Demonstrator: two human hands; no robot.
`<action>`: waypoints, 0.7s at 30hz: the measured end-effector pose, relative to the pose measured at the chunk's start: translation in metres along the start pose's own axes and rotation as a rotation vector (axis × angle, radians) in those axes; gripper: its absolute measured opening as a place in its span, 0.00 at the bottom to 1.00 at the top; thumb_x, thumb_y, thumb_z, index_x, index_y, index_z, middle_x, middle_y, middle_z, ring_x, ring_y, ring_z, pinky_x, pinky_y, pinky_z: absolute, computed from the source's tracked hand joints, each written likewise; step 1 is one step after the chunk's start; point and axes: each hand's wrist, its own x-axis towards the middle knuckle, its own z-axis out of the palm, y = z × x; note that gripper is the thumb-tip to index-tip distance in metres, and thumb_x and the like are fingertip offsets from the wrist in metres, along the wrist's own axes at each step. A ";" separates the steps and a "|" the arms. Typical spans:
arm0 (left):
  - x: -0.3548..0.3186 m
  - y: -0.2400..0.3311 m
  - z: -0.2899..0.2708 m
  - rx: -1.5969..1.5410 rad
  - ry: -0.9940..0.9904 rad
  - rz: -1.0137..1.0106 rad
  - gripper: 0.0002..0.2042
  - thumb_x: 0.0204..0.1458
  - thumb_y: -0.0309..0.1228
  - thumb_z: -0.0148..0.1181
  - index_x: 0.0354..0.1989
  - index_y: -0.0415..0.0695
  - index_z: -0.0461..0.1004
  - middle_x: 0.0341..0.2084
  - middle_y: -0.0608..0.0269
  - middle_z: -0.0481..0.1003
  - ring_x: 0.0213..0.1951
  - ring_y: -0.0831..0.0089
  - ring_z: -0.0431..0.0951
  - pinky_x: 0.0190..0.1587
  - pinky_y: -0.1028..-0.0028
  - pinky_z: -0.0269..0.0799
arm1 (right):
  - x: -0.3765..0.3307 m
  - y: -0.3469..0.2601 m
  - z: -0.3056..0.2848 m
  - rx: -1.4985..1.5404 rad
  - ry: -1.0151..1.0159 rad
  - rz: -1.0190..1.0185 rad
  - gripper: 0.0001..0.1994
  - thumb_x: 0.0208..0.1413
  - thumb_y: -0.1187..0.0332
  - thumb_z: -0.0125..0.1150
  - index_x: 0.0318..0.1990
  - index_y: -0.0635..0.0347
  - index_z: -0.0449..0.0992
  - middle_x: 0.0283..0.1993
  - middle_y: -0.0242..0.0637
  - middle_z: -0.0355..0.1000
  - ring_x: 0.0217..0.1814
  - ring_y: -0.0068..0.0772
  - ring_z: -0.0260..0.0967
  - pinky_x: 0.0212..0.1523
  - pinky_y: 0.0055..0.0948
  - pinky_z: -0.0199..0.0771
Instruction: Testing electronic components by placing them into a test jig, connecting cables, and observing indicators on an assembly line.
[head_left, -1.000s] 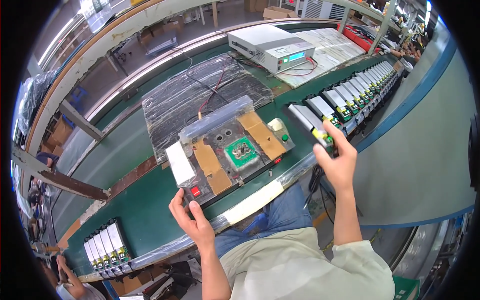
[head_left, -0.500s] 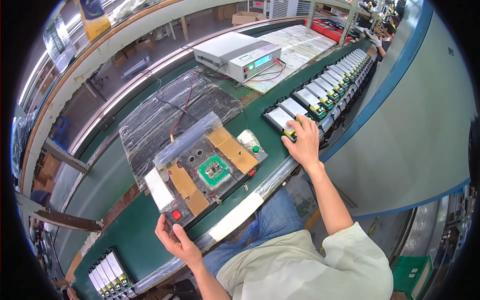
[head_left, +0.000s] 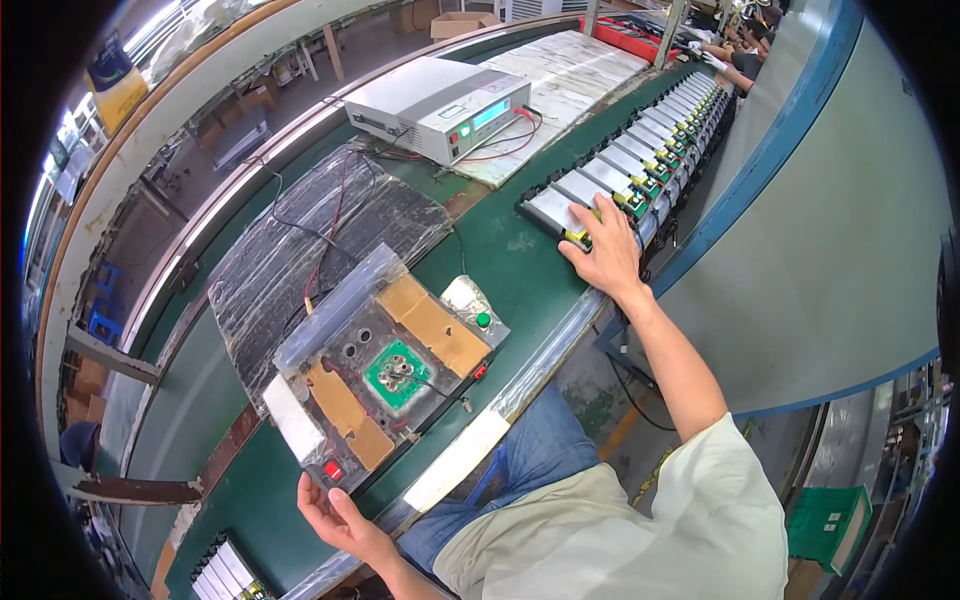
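Observation:
My right hand [head_left: 608,252] is over the front end of the nearest silver-topped circuit module [head_left: 550,207], thumb on one side and fingers bent across it. Parts of the module's yellow component and green board are hidden under that hand. My left hand [head_left: 345,522] is at the near left corner of a dark test fixture [head_left: 352,398], beside its red switch [head_left: 332,469]. Its thumb and fingers are apart, with nothing visible held between them. On the fixture are a small green circuit board [head_left: 396,374] with round metal contacts and two tan pads [head_left: 435,328].
A long row of similar modules [head_left: 640,145] runs away along the green bench [head_left: 515,300]. Behind the fixture stands a grey bench instrument [head_left: 440,105] with leads. More modules [head_left: 225,575] sit at lower left. A co-worker's gloved hand [head_left: 714,62] shows far right.
The whole view has shifted, so the fixture and bench appear further left. My right hand is still at the nearest module, its fingers bent over it. My left hand stays by the fixture corner.

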 end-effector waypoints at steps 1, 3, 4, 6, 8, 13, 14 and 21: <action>-0.001 0.001 0.000 0.002 -0.005 0.000 0.24 0.73 0.35 0.58 0.70 0.31 0.69 0.59 0.55 0.75 0.57 0.67 0.74 0.64 0.66 0.68 | 0.006 0.010 0.001 -0.002 -0.001 0.001 0.35 0.54 0.55 0.78 0.70 0.51 0.78 0.77 0.62 0.64 0.79 0.69 0.61 0.79 0.61 0.60; -0.002 0.001 0.000 0.030 0.003 0.008 0.23 0.73 0.35 0.57 0.70 0.31 0.70 0.59 0.55 0.75 0.57 0.67 0.74 0.63 0.66 0.68 | 0.020 0.030 0.004 -0.003 -0.001 0.003 0.35 0.54 0.55 0.78 0.70 0.51 0.78 0.77 0.61 0.64 0.79 0.69 0.61 0.79 0.61 0.60; -0.002 0.001 0.001 0.043 0.009 0.012 0.23 0.73 0.35 0.57 0.70 0.31 0.70 0.59 0.54 0.75 0.57 0.67 0.74 0.63 0.66 0.68 | 0.028 0.041 0.004 -0.044 -0.007 0.018 0.35 0.54 0.56 0.78 0.70 0.50 0.78 0.77 0.61 0.64 0.79 0.68 0.62 0.78 0.60 0.60; -0.001 0.000 0.004 0.040 0.006 0.021 0.23 0.73 0.34 0.57 0.70 0.31 0.70 0.59 0.55 0.75 0.57 0.68 0.74 0.63 0.67 0.68 | 0.040 0.061 0.006 -0.127 -0.019 0.050 0.34 0.54 0.57 0.78 0.70 0.49 0.78 0.77 0.60 0.65 0.79 0.66 0.62 0.78 0.59 0.61; 0.000 -0.004 0.010 0.023 -0.006 0.033 0.22 0.74 0.33 0.57 0.70 0.32 0.72 0.60 0.57 0.75 0.57 0.70 0.74 0.63 0.68 0.68 | 0.053 0.086 -0.002 -0.172 -0.020 0.092 0.35 0.54 0.57 0.78 0.70 0.51 0.77 0.77 0.61 0.65 0.79 0.66 0.61 0.78 0.61 0.61; 0.003 0.006 0.003 0.030 0.025 0.027 0.21 0.73 0.31 0.57 0.69 0.32 0.72 0.60 0.56 0.75 0.57 0.69 0.74 0.64 0.67 0.68 | 0.058 0.074 0.018 -0.351 0.023 0.117 0.35 0.55 0.60 0.76 0.70 0.58 0.74 0.77 0.61 0.65 0.80 0.66 0.60 0.78 0.63 0.61; 0.005 0.007 0.008 -0.019 -0.004 0.023 0.21 0.73 0.30 0.57 0.69 0.32 0.72 0.60 0.56 0.75 0.58 0.68 0.74 0.65 0.67 0.68 | 0.054 0.065 0.024 -0.419 0.049 0.098 0.34 0.56 0.61 0.75 0.70 0.59 0.74 0.77 0.61 0.65 0.80 0.65 0.61 0.78 0.62 0.62; 0.005 0.011 -0.003 0.063 -0.050 -0.020 0.19 0.69 0.28 0.59 0.66 0.34 0.74 0.60 0.47 0.76 0.62 0.56 0.77 0.67 0.61 0.71 | -0.054 -0.082 0.009 0.057 -0.194 -0.226 0.21 0.67 0.64 0.64 0.65 0.62 0.80 0.71 0.55 0.75 0.74 0.60 0.69 0.75 0.52 0.68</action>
